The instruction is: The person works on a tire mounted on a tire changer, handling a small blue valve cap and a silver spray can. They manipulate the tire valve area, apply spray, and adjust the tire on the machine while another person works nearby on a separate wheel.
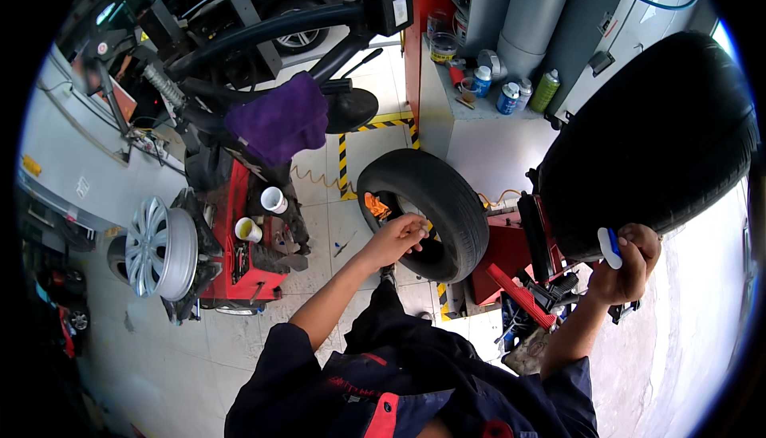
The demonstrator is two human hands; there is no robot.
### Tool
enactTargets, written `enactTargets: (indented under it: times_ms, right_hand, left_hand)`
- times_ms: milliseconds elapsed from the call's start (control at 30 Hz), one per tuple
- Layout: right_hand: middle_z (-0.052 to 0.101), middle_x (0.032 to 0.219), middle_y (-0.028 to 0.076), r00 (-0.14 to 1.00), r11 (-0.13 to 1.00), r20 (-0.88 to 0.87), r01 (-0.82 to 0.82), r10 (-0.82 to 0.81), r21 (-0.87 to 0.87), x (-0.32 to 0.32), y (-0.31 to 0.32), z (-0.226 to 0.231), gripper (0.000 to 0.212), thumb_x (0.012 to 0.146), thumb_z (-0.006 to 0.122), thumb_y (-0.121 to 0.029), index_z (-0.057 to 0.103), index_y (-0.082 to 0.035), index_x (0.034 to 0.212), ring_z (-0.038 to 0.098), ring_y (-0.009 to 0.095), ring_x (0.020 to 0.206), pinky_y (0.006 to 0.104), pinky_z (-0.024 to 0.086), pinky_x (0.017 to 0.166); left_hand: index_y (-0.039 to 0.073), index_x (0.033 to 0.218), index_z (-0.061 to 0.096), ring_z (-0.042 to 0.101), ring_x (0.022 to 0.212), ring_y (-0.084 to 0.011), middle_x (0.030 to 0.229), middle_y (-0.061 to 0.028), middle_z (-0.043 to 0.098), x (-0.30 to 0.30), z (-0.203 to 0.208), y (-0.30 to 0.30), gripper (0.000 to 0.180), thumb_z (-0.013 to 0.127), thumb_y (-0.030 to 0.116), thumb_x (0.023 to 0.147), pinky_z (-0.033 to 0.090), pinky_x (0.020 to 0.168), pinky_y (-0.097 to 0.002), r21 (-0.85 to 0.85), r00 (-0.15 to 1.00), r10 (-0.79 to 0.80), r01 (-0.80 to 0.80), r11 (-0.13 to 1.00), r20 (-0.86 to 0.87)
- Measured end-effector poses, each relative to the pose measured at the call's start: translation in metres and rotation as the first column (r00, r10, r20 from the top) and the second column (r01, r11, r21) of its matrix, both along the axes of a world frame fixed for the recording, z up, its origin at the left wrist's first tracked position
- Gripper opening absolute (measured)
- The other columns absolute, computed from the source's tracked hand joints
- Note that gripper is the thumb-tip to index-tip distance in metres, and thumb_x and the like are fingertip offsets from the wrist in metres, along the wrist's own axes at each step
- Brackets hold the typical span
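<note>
Looking down on a pale tiled floor (215, 342). Showing at nine o'clock a silver wheel (146, 242), then at eight a red cabinet (259, 282) with white cups (274, 201) above, at ten a purple cloth (283, 119) hanging over black machinery (271, 33), and toward two o'clock a grey counter (491, 135) bearing cans (507, 99).

Showing near the centre a smaller tyre (451, 207), black and tilting, holding a crumpled orange item (377, 207); before three o'clock, a larger, very dark tyre (646, 143). Showing also a small object (609, 248), pairing a rounded white part with a bright blue strip.

Reaching over the smaller tyre's opening with the left hand (401, 240), half-curling its fingers, leaving any hold or contact impossible to tell. Gripping the small object in the closed right hand (630, 266), past three o'clock, jutting it toward that hand's ten o'clock; placing it at the left hand's three o'clock, well apart.
</note>
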State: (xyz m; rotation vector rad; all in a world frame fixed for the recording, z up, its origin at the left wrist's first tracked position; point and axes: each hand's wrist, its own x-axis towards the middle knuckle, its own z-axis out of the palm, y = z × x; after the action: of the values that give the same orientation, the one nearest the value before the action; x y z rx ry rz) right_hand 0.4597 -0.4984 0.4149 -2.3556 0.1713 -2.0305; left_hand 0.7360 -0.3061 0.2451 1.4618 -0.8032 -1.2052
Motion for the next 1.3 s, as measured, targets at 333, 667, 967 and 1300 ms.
enactTargets:
  times_ms: [333,667,967,1300]
  right_hand:
    - [0.055,0.080,0.020,0.809,0.747,0.120,0.579,-0.575,-0.327,0.013,-0.019,-0.021,0.019,0.086,0.060,-0.006,0.059,0.011,0.094,0.058,0.028,0.066,0.0367,0.052,0.057]
    - [0.063,0.077,0.016,0.368,0.329,0.161,0.917,-0.916,-0.224,0.001,-0.005,-0.027,0.019,0.079,0.073,-0.004,0.061,0.006,0.090,0.060,0.026,0.067,0.0334,0.050,0.060]
    - [0.049,0.067,0.003,0.238,0.181,0.277,0.959,-0.931,-0.217,0.042,-0.025,-0.011,0.030,0.084,0.071,-0.026,0.053,-0.006,0.071,0.044,0.014,0.057,0.0276,0.037,0.052]
    - [0.047,0.066,0.002,0.184,0.115,0.280,0.962,-0.942,-0.247,0.033,-0.023,-0.011,0.032,0.084,0.070,-0.028,0.052,-0.006,0.070,0.041,0.013,0.057,0.0279,0.034,0.053]
  left_hand:
    - [0.009,0.124,0.048,0.062,0.091,-0.0352,0.097,-0.0187,0.065,0.241,-0.041,-0.317,0.043,0.060,0.022,0.085,0.048,0.080,-0.0420,-0.031,0.737,0.105,-0.114,0.993,0.668]
    - [0.013,0.130,0.045,0.056,0.105,-0.0427,0.122,-0.0233,0.050,0.352,-0.081,-0.489,0.057,0.069,0.015,0.078,0.045,0.091,-0.0442,-0.246,0.381,0.336,-0.266,0.932,0.861]
    - [0.004,0.102,0.054,0.056,0.099,-0.0363,0.110,-0.0203,0.052,0.363,-0.112,-0.474,0.029,0.070,0.009,0.079,0.046,0.083,-0.0408,-0.405,0.482,0.440,-0.181,0.896,0.758]
    - [0.005,0.100,0.058,0.053,0.114,-0.0366,0.134,-0.0200,0.043,0.353,-0.119,-0.481,0.020,0.067,0.008,0.083,0.049,0.085,-0.0374,-0.622,0.537,0.591,-0.148,0.769,0.602]
